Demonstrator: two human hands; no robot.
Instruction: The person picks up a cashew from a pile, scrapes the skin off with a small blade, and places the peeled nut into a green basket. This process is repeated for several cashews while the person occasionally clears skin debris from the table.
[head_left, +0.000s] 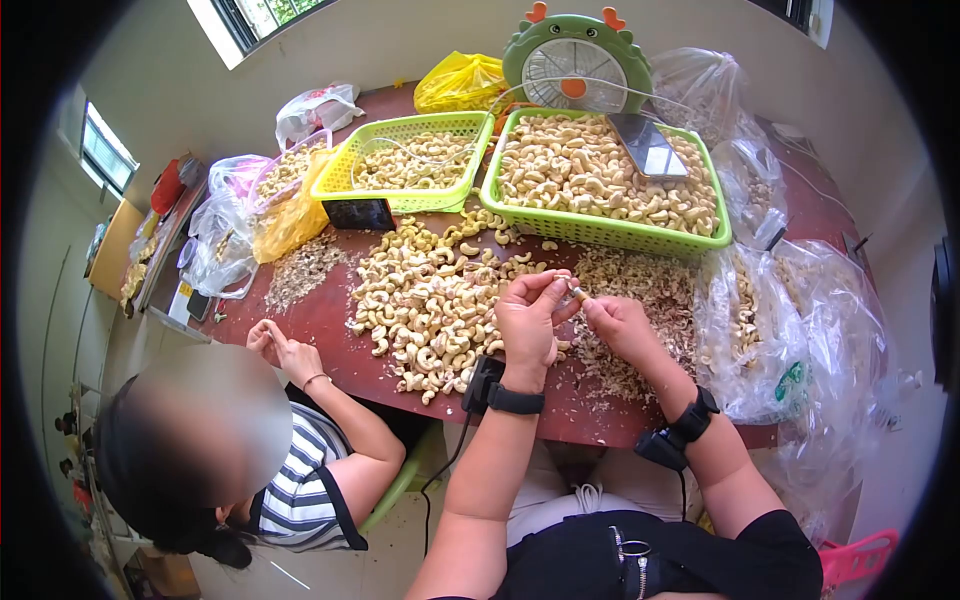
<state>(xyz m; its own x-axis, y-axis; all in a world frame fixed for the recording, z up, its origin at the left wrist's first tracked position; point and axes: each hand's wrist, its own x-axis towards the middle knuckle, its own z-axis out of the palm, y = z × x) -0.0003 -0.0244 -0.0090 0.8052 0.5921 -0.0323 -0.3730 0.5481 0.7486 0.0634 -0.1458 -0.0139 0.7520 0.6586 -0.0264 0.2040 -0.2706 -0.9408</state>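
My left hand (530, 312) is raised over the table with its fingers pinched on a small cashew nut (571, 284). Close beside it, my right hand (618, 325) pinches a small, thin tool, whose tip meets the nut; its exact shape is too small to tell. Below and left of my hands spreads a loose pile of cashews (425, 310). Under and right of them lie peeled skin flakes (640, 285). Behind my hands stands a green basket (610, 233) full of cashews, with a phone (648, 148) lying on top.
Another basket (400, 203) of cashews stands back left, a dark phone (360, 214) leaning on it. Plastic bags (750, 340) cover the right side. A green fan (575, 60) stands at the back. A co-worker (320, 460) sits at the left, hands over the table edge.
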